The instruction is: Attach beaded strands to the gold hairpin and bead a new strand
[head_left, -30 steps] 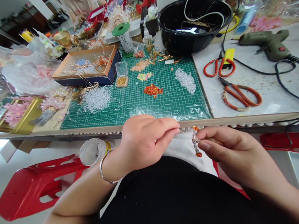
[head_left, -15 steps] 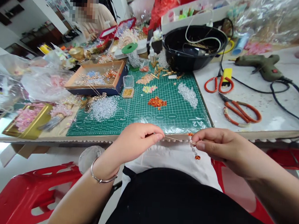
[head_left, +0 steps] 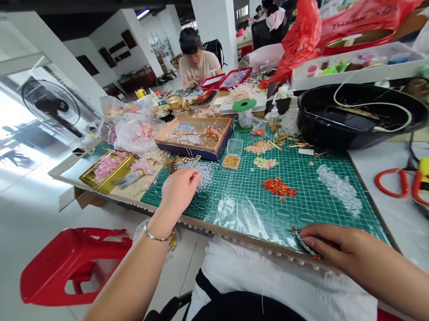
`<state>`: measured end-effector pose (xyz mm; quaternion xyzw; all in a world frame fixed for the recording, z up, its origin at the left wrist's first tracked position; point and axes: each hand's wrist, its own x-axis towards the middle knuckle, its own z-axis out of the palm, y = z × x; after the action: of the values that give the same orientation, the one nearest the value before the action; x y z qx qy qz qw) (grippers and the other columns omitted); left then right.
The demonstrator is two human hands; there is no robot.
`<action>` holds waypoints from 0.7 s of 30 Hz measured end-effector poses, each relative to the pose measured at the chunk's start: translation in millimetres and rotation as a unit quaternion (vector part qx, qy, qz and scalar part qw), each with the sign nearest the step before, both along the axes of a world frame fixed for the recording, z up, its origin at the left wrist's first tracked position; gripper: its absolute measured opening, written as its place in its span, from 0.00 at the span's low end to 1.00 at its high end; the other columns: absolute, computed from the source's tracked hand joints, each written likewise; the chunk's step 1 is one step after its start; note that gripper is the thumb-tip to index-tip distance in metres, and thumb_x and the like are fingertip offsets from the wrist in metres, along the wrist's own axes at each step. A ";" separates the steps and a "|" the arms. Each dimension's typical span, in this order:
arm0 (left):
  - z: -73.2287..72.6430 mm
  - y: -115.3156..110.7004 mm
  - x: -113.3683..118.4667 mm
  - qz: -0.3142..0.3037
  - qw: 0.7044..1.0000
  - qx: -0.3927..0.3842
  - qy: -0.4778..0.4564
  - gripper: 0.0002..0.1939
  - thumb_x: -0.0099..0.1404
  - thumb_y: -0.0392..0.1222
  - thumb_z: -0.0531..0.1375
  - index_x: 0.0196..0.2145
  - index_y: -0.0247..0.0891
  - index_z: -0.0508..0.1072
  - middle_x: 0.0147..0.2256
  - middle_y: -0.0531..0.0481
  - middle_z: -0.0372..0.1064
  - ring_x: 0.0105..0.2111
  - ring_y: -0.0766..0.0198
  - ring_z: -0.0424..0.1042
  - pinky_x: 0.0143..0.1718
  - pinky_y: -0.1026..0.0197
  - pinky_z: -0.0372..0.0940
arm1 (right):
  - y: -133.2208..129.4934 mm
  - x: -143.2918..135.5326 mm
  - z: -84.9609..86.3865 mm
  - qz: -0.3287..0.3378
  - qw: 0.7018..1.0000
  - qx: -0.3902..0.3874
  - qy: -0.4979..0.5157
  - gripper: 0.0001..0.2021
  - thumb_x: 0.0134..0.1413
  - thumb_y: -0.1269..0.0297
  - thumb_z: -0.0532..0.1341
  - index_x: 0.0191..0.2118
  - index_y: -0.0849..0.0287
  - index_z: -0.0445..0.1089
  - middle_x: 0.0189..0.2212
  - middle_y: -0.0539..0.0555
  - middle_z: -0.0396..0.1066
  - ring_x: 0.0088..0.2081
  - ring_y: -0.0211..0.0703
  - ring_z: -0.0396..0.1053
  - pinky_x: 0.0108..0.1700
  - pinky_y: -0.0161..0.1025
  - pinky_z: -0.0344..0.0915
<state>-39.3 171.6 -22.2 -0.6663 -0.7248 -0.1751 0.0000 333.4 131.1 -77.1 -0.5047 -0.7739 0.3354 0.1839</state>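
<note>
My left hand [head_left: 180, 190], with a silver bangle at its wrist, reaches over the near side of a pile of clear beads [head_left: 207, 174] on the green cutting mat [head_left: 233, 212]. Its fingers are pinched together, and what is between them is too small or hidden to tell. At the mat's front edge, my right hand [head_left: 335, 243] pinches a twisted wire strand with beads [head_left: 304, 242]. An orange-red bead shows at each end of this strand. Farther in on the mat lies a heap of orange-red beads [head_left: 278, 187].
A box of beaded pieces [head_left: 193, 152], a small case of gold beads [head_left: 231, 162] and a black basin [head_left: 362, 126] stand behind. More clear beads [head_left: 339, 190] and red-handled pliers [head_left: 393, 183] lie right. A red stool [head_left: 59, 262] is at left; a person [head_left: 202, 65] sits opposite.
My left hand has moved away from the right, over to the clear bead pile. My right hand has lowered the beaded strand to the mat's edge. The view has swung left and up.
</note>
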 end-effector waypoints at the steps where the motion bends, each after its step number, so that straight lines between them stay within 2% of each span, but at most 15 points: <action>1: -2.1 11.8 1.0 -0.004 1.000 -0.002 -0.003 0.14 0.69 0.50 0.56 0.38 0.41 0.79 0.39 0.45 0.77 0.40 0.55 0.73 0.41 0.58 0.62 | 4.0 -2.6 -1.7 0.022 0.999 -0.009 -0.025 0.15 0.62 0.48 0.57 0.41 0.45 0.79 0.39 0.51 0.80 0.39 0.51 0.78 0.43 0.43 0.74; 4: -8.2 46.0 3.8 -0.009 0.999 -0.019 -0.033 0.16 0.66 0.53 0.59 0.30 0.40 0.78 0.32 0.45 0.76 0.34 0.55 0.72 0.36 0.58 0.61 | 10.7 -5.1 -5.7 0.063 0.993 0.003 -0.101 0.19 0.64 0.46 0.53 0.47 0.44 0.77 0.45 0.50 0.79 0.44 0.55 0.78 0.45 0.49 0.75; 7: -9.8 66.6 2.4 -0.022 0.995 -0.042 -0.090 0.14 0.63 0.49 0.62 0.24 0.40 0.77 0.25 0.49 0.74 0.27 0.59 0.70 0.31 0.59 0.59 | 10.0 -2.0 -8.8 0.071 0.985 0.076 -0.139 0.22 0.65 0.47 0.49 0.51 0.48 0.75 0.46 0.51 0.79 0.43 0.56 0.78 0.43 0.51 0.77; 12: -1.3 67.2 -4.2 -0.060 0.973 -0.011 -0.225 0.09 0.62 0.47 0.62 0.30 0.41 0.78 0.29 0.52 0.75 0.30 0.62 0.70 0.31 0.61 0.59 | 12.7 10.0 -23.1 0.041 0.966 0.208 -0.150 0.22 0.67 0.49 0.49 0.50 0.52 0.75 0.43 0.54 0.79 0.41 0.53 0.78 0.41 0.51 0.77; 16: 7.0 66.3 -7.1 -0.070 0.936 0.022 -0.345 0.10 0.62 0.48 0.62 0.35 0.40 0.77 0.31 0.51 0.74 0.27 0.67 0.66 0.27 0.64 0.59 | 25.7 18.4 -34.8 0.043 0.951 0.261 -0.161 0.20 0.66 0.49 0.50 0.50 0.52 0.74 0.43 0.56 0.76 0.41 0.53 0.76 0.42 0.53 0.75; 18: 12.6 69.0 -8.0 -0.068 0.916 0.029 -0.395 0.10 0.62 0.47 0.62 0.35 0.39 0.77 0.31 0.50 0.73 0.25 0.69 0.64 0.23 0.65 0.55 | 30.5 16.9 -31.3 0.048 0.949 0.262 -0.166 0.19 0.66 0.49 0.51 0.50 0.51 0.74 0.42 0.56 0.75 0.41 0.53 0.75 0.43 0.54 0.74; 21: 23.8 71.5 -6.2 -0.069 0.887 0.028 -0.456 0.09 0.61 0.46 0.63 0.34 0.38 0.76 0.30 0.49 0.71 0.23 0.71 0.64 0.19 0.66 0.51 | 30.2 6.7 -11.6 0.049 0.955 0.227 -0.186 0.18 0.65 0.53 0.52 0.48 0.54 0.75 0.44 0.60 0.74 0.42 0.59 0.74 0.45 0.57 0.71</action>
<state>-45.5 243.1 1.6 -0.5609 -0.5921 -0.4796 -0.3237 340.2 161.3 -88.8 -0.4648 -0.8737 0.0600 0.1301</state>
